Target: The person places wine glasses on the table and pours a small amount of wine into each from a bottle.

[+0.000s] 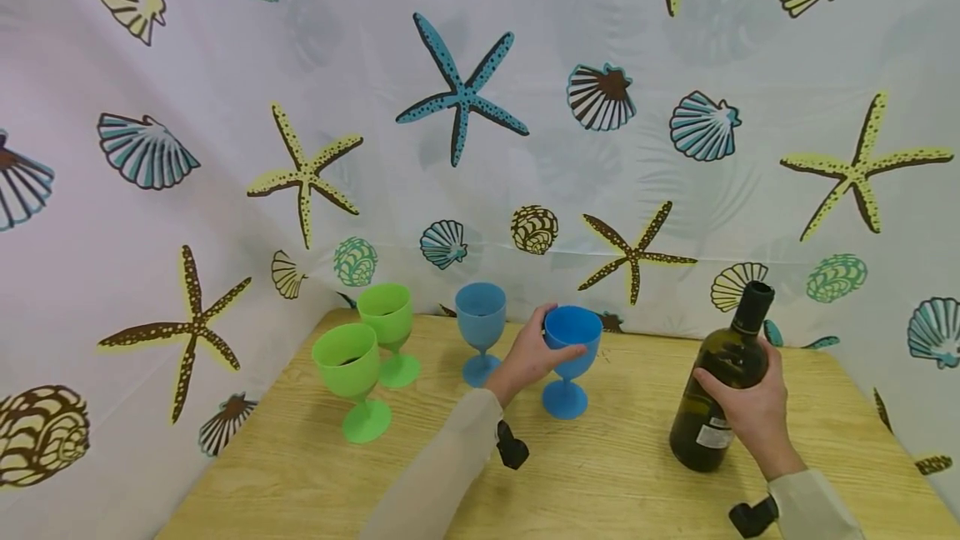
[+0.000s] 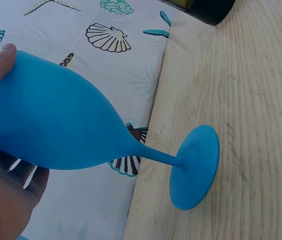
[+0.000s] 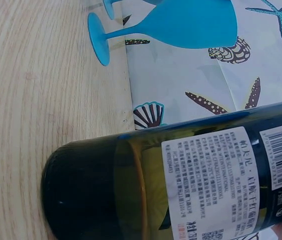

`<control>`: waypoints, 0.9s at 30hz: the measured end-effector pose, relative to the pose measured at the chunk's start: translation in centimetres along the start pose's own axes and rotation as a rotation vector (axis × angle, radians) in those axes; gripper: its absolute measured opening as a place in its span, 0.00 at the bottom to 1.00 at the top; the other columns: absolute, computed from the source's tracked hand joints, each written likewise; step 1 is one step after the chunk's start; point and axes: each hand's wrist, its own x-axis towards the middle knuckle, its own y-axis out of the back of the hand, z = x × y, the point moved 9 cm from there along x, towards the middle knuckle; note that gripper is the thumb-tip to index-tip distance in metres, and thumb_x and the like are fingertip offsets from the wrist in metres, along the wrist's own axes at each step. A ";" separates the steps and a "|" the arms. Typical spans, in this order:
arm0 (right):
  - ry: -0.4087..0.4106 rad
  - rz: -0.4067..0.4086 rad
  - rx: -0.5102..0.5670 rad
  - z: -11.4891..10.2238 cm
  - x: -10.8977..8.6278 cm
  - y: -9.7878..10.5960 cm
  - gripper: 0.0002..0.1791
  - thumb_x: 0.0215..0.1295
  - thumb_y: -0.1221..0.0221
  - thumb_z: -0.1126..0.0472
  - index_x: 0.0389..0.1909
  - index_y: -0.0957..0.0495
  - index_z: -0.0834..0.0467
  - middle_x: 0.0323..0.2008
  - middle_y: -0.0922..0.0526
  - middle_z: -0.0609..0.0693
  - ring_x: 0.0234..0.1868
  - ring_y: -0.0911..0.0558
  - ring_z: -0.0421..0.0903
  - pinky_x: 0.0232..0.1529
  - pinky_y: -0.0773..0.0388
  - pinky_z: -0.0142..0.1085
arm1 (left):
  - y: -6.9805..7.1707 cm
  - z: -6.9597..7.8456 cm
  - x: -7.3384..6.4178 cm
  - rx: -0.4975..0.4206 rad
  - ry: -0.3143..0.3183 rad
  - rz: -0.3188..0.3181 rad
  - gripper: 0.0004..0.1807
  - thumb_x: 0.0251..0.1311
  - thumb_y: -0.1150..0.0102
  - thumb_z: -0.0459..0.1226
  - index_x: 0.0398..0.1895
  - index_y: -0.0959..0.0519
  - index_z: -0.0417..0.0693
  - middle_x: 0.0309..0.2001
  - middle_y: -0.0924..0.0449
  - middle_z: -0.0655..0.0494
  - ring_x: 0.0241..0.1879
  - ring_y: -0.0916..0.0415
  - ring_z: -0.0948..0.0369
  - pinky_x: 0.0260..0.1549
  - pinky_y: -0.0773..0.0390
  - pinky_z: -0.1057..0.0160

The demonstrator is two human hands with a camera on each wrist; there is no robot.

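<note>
My left hand (image 1: 534, 354) grips the bowl of a bright blue goblet (image 1: 572, 332), thumb on the near side and fingers behind. In the left wrist view the goblet (image 2: 66, 112) shows its bowl, thin stem and round foot, with the thumb near the rim. To the right, my right hand (image 1: 753, 411) holds a dark green wine bottle (image 1: 701, 423) round its body. The bottle neck leans to the right in the head view; whether its base touches the table I cannot tell. A white printed label shows on the bottle (image 3: 210, 185) in the right wrist view.
Left of the held goblet stands a second blue goblet (image 1: 481, 319). Two green goblets, a nearer one (image 1: 348, 365) and a farther one (image 1: 386, 311), are at the left. The wooden table (image 1: 600, 473) ends at a white curtain (image 1: 525, 173) printed with shells and starfish.
</note>
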 end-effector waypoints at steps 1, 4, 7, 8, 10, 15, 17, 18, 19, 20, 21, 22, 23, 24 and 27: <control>-0.001 -0.001 0.000 0.0 0.0 0.0 0.55 0.54 0.30 0.57 0.73 0.58 0.55 0.64 0.40 0.64 0.62 0.35 0.63 0.59 0.38 0.59 | 0.0 0.0 -0.2 0.000 -0.001 -0.002 0.49 0.53 0.33 0.52 0.73 0.48 0.53 0.68 0.41 0.44 0.64 0.39 0.45 0.55 0.32 0.44; -0.001 -0.003 0.002 0.1 0.0 0.0 0.55 0.54 0.30 0.57 0.73 0.58 0.55 0.64 0.40 0.65 0.62 0.35 0.64 0.59 0.38 0.60 | 0.1 0.0 -0.6 0.005 0.003 -0.009 0.48 0.53 0.33 0.52 0.73 0.48 0.54 0.67 0.41 0.44 0.63 0.39 0.44 0.55 0.32 0.43; 0.004 -0.005 -0.003 0.0 -0.1 0.0 0.55 0.54 0.31 0.56 0.73 0.58 0.55 0.64 0.40 0.65 0.62 0.36 0.64 0.59 0.38 0.60 | 0.1 0.1 -1.1 0.001 0.004 -0.018 0.48 0.53 0.33 0.52 0.73 0.48 0.54 0.67 0.41 0.44 0.63 0.39 0.44 0.54 0.31 0.43; 0.007 -0.005 -0.005 0.0 -0.1 0.0 0.55 0.54 0.31 0.56 0.73 0.58 0.55 0.64 0.40 0.65 0.62 0.36 0.64 0.58 0.38 0.60 | 0.1 0.1 -1.2 -0.003 0.004 -0.022 0.48 0.53 0.33 0.52 0.73 0.48 0.54 0.68 0.41 0.44 0.63 0.39 0.44 0.54 0.31 0.43; 0.014 -0.005 -0.009 -0.1 -0.2 0.0 0.54 0.54 0.31 0.57 0.73 0.58 0.56 0.64 0.40 0.65 0.62 0.36 0.64 0.58 0.38 0.60 | 0.1 0.1 -1.5 -0.017 0.001 -0.033 0.47 0.53 0.33 0.51 0.73 0.48 0.55 0.68 0.42 0.44 0.64 0.39 0.44 0.54 0.31 0.44; 0.022 -0.006 -0.009 -0.2 -0.2 0.0 0.54 0.54 0.31 0.57 0.73 0.58 0.56 0.64 0.40 0.65 0.62 0.36 0.63 0.58 0.37 0.59 | 0.2 0.1 -2.2 -0.032 -0.018 -0.048 0.48 0.54 0.33 0.51 0.73 0.49 0.54 0.68 0.43 0.44 0.64 0.40 0.45 0.54 0.31 0.45; 0.022 -0.006 -0.007 -0.2 -0.2 0.0 0.54 0.54 0.31 0.57 0.73 0.58 0.56 0.64 0.40 0.64 0.62 0.36 0.63 0.58 0.37 0.59 | 0.3 0.1 -2.4 -0.030 -0.022 -0.046 0.48 0.53 0.33 0.51 0.73 0.49 0.53 0.68 0.43 0.44 0.64 0.40 0.44 0.54 0.31 0.45; 0.022 -0.005 -0.007 -0.2 -0.2 0.0 0.54 0.54 0.31 0.57 0.73 0.58 0.56 0.64 0.40 0.64 0.62 0.36 0.63 0.58 0.37 0.59 | 0.4 0.1 -2.6 -0.030 -0.022 -0.045 0.48 0.53 0.33 0.50 0.73 0.49 0.52 0.68 0.43 0.44 0.64 0.40 0.44 0.54 0.31 0.44; 0.020 -0.005 -0.007 -0.1 -0.1 0.0 0.54 0.54 0.31 0.57 0.73 0.58 0.56 0.64 0.40 0.64 0.62 0.36 0.63 0.58 0.37 0.59 | 0.4 0.1 -2.7 -0.025 -0.025 -0.044 0.48 0.53 0.33 0.50 0.73 0.49 0.52 0.68 0.42 0.44 0.64 0.39 0.44 0.54 0.31 0.44; 0.019 -0.004 -0.007 -0.1 -0.1 0.0 0.54 0.54 0.31 0.57 0.73 0.58 0.56 0.64 0.40 0.64 0.62 0.36 0.63 0.58 0.37 0.59 | 0.4 0.2 -2.8 -0.020 -0.022 -0.041 0.48 0.53 0.32 0.51 0.73 0.48 0.52 0.68 0.42 0.45 0.64 0.39 0.45 0.54 0.31 0.44; 0.016 -0.004 -0.007 0.0 -0.1 0.0 0.55 0.54 0.31 0.56 0.73 0.58 0.55 0.64 0.40 0.64 0.62 0.36 0.63 0.58 0.37 0.59 | 0.4 0.1 -3.0 -0.014 -0.018 -0.040 0.48 0.52 0.32 0.51 0.73 0.48 0.53 0.68 0.42 0.45 0.64 0.39 0.45 0.54 0.31 0.44; 0.012 -0.004 -0.008 0.0 -0.1 0.0 0.55 0.54 0.31 0.56 0.73 0.58 0.55 0.64 0.40 0.64 0.62 0.36 0.63 0.58 0.37 0.59 | 0.4 0.1 -3.1 -0.011 -0.015 -0.042 0.48 0.52 0.32 0.52 0.73 0.48 0.53 0.67 0.41 0.45 0.64 0.39 0.45 0.55 0.31 0.44; 0.008 -0.004 -0.010 0.1 -0.1 0.0 0.55 0.54 0.31 0.56 0.74 0.59 0.55 0.64 0.40 0.65 0.62 0.36 0.63 0.58 0.38 0.59 | 0.4 0.1 -3.3 -0.007 -0.015 -0.043 0.48 0.52 0.32 0.52 0.73 0.48 0.53 0.67 0.41 0.46 0.64 0.39 0.45 0.55 0.32 0.44; 0.003 -0.003 -0.013 0.1 -0.1 0.0 0.55 0.53 0.30 0.56 0.74 0.59 0.55 0.64 0.40 0.65 0.62 0.36 0.64 0.58 0.38 0.60 | 0.4 0.1 -3.4 -0.001 -0.015 -0.045 0.48 0.52 0.32 0.52 0.73 0.48 0.53 0.67 0.41 0.46 0.64 0.39 0.46 0.55 0.32 0.44; -0.005 -0.002 -0.021 0.2 -0.1 0.0 0.56 0.53 0.30 0.55 0.74 0.59 0.54 0.65 0.40 0.66 0.62 0.36 0.64 0.58 0.38 0.60 | 0.5 0.2 -4.0 -0.007 -0.022 -0.052 0.48 0.52 0.33 0.52 0.72 0.47 0.53 0.68 0.41 0.47 0.64 0.39 0.46 0.56 0.33 0.44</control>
